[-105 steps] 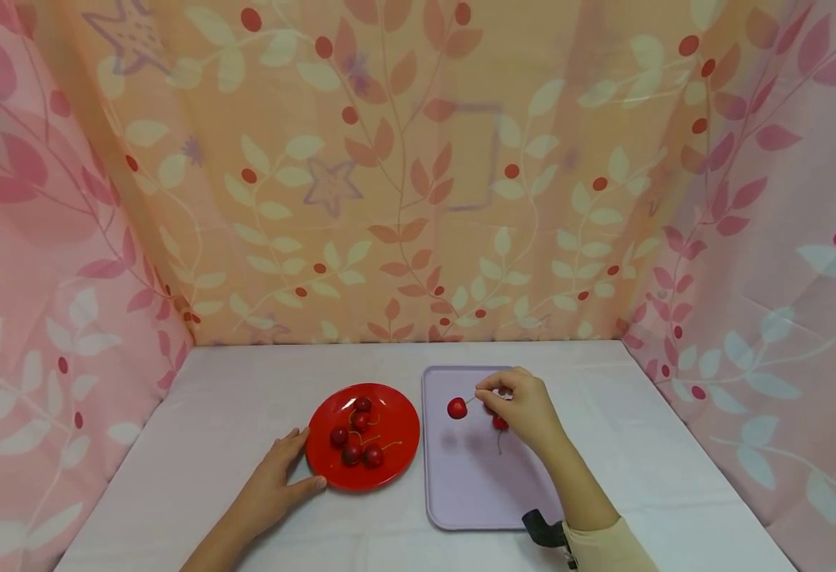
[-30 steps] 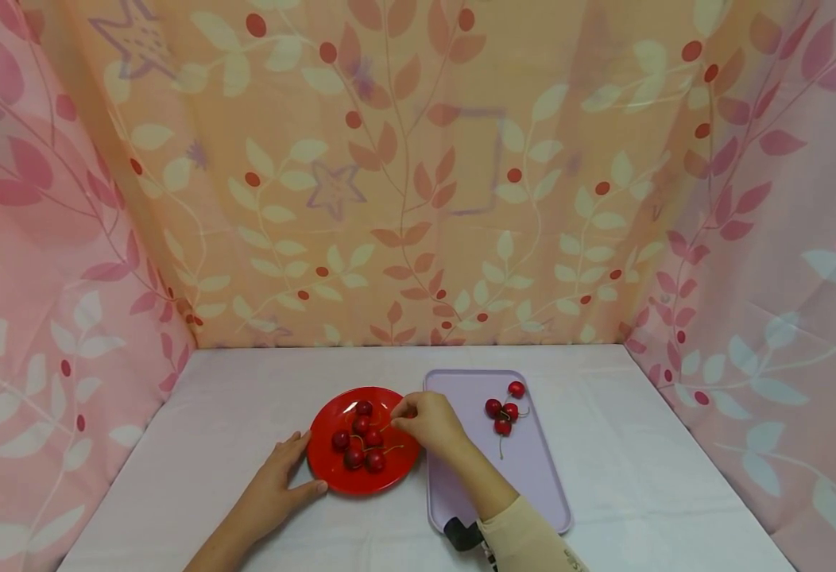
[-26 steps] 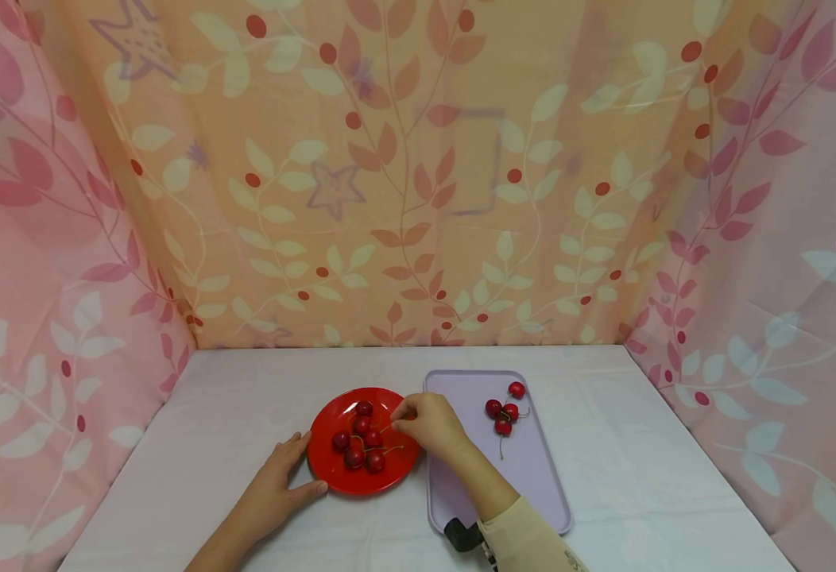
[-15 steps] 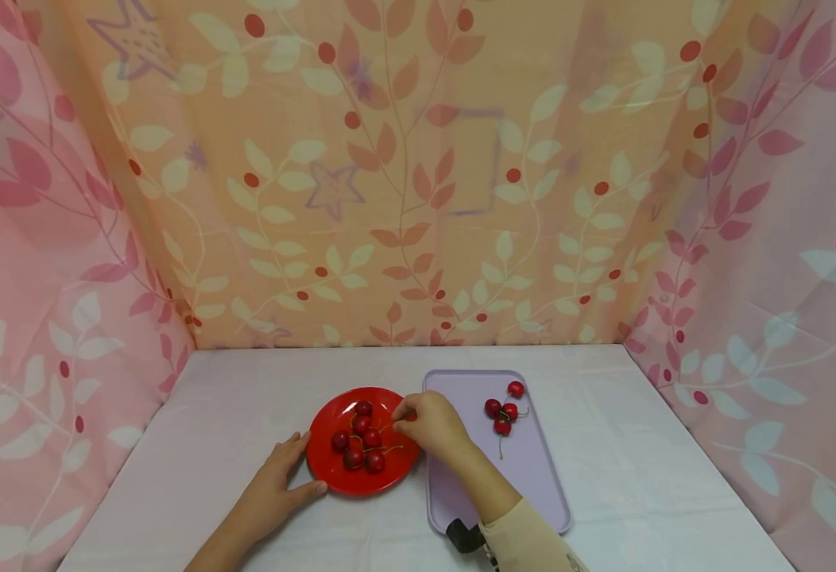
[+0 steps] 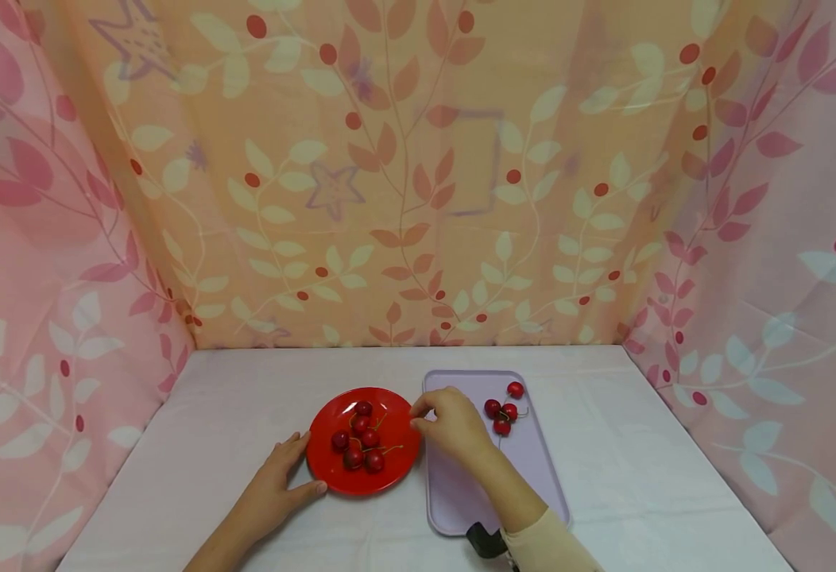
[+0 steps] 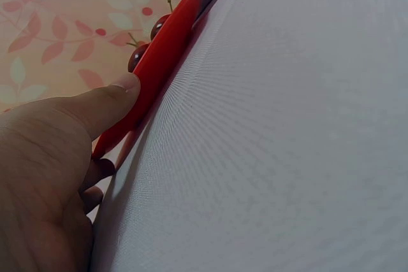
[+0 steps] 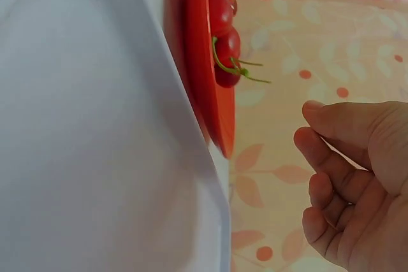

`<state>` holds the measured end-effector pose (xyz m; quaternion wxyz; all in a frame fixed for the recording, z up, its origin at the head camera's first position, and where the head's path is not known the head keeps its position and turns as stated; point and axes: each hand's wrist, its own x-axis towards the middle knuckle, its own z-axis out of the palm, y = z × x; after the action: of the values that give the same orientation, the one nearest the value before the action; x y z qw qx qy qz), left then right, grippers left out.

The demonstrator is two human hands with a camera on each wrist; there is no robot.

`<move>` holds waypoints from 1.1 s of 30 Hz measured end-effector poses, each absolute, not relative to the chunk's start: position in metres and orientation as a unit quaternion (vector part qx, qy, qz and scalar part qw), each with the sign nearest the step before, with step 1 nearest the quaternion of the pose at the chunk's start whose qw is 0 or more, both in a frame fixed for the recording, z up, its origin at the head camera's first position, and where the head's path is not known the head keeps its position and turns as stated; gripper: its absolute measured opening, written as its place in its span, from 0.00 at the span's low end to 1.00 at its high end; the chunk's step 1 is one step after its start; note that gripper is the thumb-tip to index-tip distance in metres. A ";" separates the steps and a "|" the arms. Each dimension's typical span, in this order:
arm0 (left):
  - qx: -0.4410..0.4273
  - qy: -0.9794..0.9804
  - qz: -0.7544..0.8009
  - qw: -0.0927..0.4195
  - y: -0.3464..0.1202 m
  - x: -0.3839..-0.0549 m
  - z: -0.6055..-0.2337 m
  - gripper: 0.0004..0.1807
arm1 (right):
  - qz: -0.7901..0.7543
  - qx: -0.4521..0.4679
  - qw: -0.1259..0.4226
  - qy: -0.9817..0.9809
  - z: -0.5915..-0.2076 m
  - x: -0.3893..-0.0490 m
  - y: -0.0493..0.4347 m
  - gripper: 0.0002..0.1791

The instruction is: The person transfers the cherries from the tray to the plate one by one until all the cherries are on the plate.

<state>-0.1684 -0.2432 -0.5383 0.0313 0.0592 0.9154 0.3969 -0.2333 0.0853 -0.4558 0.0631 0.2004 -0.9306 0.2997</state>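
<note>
Several dark red cherries (image 5: 354, 458) with stems lie on a round red plate (image 5: 404, 465). My left hand (image 5: 275, 488) holds the plate's left edge; in the left wrist view its thumb (image 6: 121, 93) lies on the rim and the other fingers are partly hidden beside and below it. My right hand (image 5: 455, 425) hovers over the left side of a lilac tray (image 5: 461, 500), just right of the plate. Seen from the right wrist, this right hand (image 7: 350, 176) has its thumb and forefinger apart, the fingers loosely bent, with nothing between them.
More cherries (image 5: 501, 427) sit in a cluster on the upper right of the tray. A black wrist camera mount (image 5: 485, 542) hangs by the right sleeve (image 5: 550, 544). White cloth covers the table (image 5: 246, 381), and patterned curtains (image 5: 404, 175) stand behind and at both sides.
Earlier my right hand carried a cherry by its stem from the tray to the plate. Its fingers have since let go of the stem, and the hand has drawn back rightward. The left hand stays put.
</note>
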 end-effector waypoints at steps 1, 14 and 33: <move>0.059 0.915 0.397 0.031 -0.243 -0.168 -0.538 0.56 | 0.297 0.202 0.069 -0.931 -0.455 -0.232 0.088 0.03; 0.065 0.914 0.400 0.031 -0.245 -0.168 -0.537 0.55 | 0.264 0.177 0.108 -0.942 -0.453 -0.214 0.122 0.05; 0.061 0.913 0.401 0.033 -0.244 -0.168 -0.539 0.56 | 0.287 0.172 0.143 -0.932 -0.462 -0.196 0.172 0.09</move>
<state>-0.1683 -0.2441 -0.5390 0.0333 0.0608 0.9135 0.4009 -0.1962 0.1718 -0.4616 0.1435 0.1716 -0.9316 0.2866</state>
